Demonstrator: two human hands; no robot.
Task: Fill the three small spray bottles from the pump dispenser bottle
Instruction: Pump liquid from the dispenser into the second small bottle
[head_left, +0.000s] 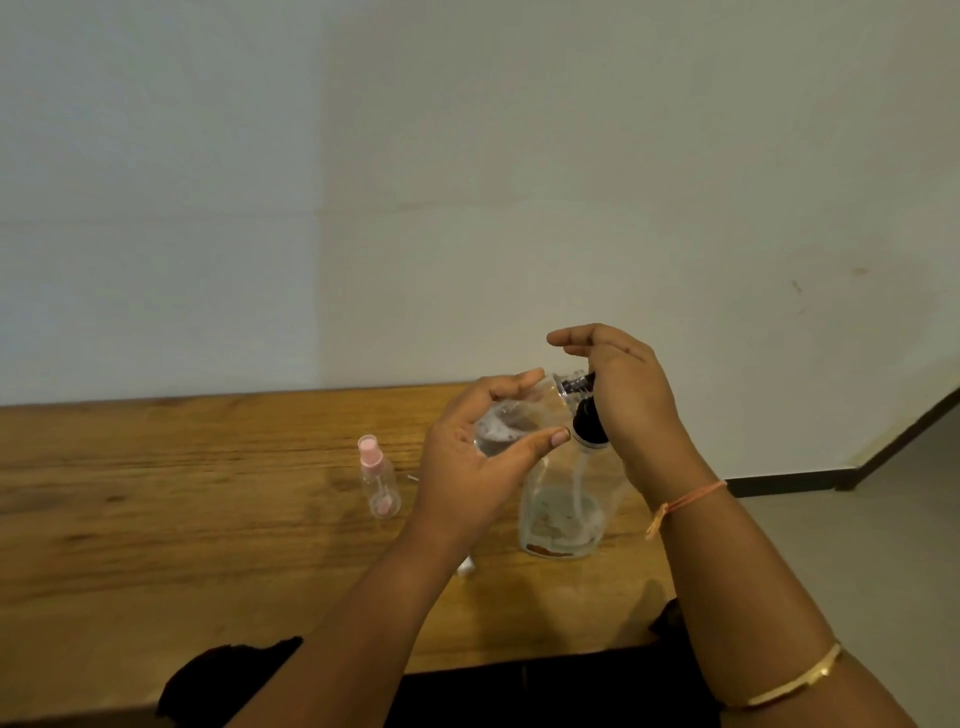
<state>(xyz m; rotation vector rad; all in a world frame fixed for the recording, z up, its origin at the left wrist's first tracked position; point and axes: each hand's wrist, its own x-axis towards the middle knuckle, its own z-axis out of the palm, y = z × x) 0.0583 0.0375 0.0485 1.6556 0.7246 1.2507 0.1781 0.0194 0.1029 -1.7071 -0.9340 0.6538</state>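
Clear plastic pump dispenser bottle (563, 514) near the front edge of the wooden table (182, 519).
Right hand (623, 395) curls over its black pump head (587, 421); left hand (470, 457), fingers curved, cups a small clear bottle (506, 426) at its spout. Left of the dispenser stands a pink-capped clear spray bottle (382, 483); open tabletop further left.

A plain pale wall (467, 156) fills the upper part of the view, bluish on its left and warmer toward the right, and rises behind a brown wooden bench (182, 493) with visible grain, while at the right a grey floor (857, 545) meets it along a dark skirting (789, 475).
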